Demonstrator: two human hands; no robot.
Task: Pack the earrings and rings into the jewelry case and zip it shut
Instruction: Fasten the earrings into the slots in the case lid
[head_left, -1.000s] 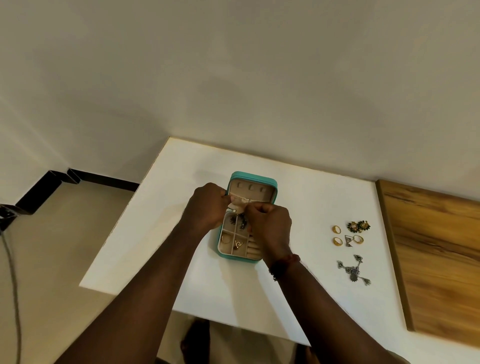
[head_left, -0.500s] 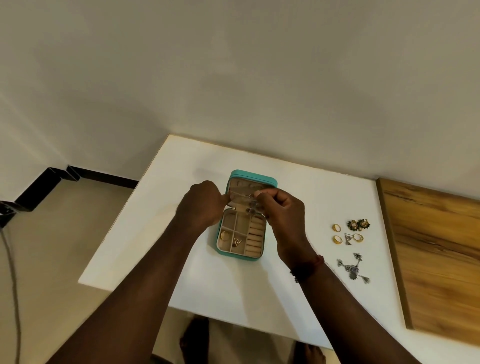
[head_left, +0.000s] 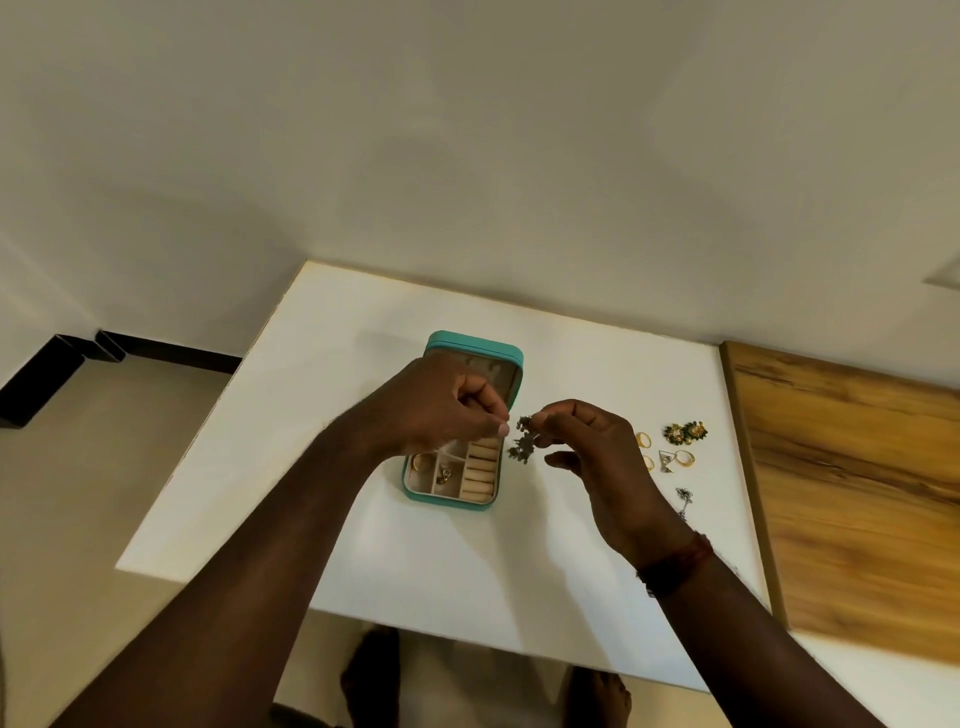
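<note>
The teal jewelry case (head_left: 451, 500) lies open on the white table (head_left: 337, 519), its lid standing at the far end. A gold ring (head_left: 422, 461) and a small earring (head_left: 444, 475) lie in its compartments, beside the beige ring rolls (head_left: 480, 470). My right hand (head_left: 597, 457) pinches a dark silver dangling earring (head_left: 523, 444) in the air just right of the case. Over the case hovers my left hand (head_left: 447, 408), fingers curled and fingertips pressed together close to the earring, with nothing visible between them.
Right of the case lie gold rings (head_left: 644, 440), a silver triangle earring (head_left: 666, 460), a green and gold stud pair (head_left: 685, 432) and a silver dangling earring (head_left: 685, 501). A wooden board (head_left: 857, 493) borders the table's right side. Bare feet show under the near edge.
Both hands have drawn back from the case's lid. My right hand has carried the dark earring out to the right of the case, and my left hand follows it.
</note>
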